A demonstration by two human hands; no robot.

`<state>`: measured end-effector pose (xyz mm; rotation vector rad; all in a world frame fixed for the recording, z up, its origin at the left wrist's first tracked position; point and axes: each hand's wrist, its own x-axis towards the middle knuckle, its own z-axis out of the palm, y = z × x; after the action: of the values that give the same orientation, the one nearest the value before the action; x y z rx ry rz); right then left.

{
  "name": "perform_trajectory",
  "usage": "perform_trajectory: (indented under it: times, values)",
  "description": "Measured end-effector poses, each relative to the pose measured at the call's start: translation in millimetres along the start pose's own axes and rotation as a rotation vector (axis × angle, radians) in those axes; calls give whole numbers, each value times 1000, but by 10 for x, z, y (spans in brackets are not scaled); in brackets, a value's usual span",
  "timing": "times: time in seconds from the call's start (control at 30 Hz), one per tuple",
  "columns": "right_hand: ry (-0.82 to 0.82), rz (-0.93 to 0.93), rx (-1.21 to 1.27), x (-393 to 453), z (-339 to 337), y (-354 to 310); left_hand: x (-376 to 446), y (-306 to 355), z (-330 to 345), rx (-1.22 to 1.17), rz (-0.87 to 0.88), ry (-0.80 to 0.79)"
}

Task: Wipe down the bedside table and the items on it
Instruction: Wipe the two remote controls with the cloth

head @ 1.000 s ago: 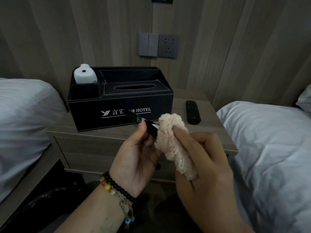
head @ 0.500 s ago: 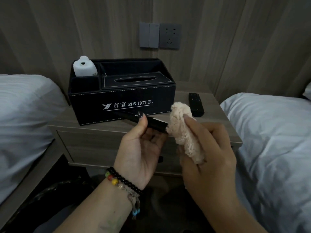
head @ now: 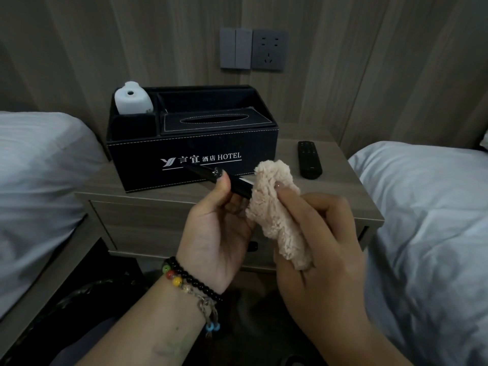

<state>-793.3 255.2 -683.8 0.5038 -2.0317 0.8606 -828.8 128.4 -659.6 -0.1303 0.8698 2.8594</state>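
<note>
Left hand (head: 216,233): pinches a black pen (head: 211,175) above the bedside table's (head: 287,143) front edge.
Right hand (head: 324,249): fingers curl round a beige cloth (head: 274,207), wrapped over the pen's near end.
Table: black organizer box (head: 192,157) with a white bottle (head: 132,99) in its back left compartment; remote (head: 309,159) just beside the box.

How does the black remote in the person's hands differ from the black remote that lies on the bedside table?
The held remote is gripped in the left hand and tilted above the table edge, while the lying remote rests flat on the bedside table, untouched. The held one's right end is buried in the beige cloth that the right hand grips; the lying one shows whole. Both are black and slim.
</note>
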Motion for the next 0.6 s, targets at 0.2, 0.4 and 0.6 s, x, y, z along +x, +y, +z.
perform_trajectory:
  times: [0.2,0.4,0.6]
  values:
    - [20,-49,93,15,-71,32,10,32,-61,-6,-21,-71]
    - [-4,-181,193,45,-152,11,-58,127,-77,48,-168,-288]
    - [-106,-215,237,56,-186,40,-16,247,-132,130,-194,-396]
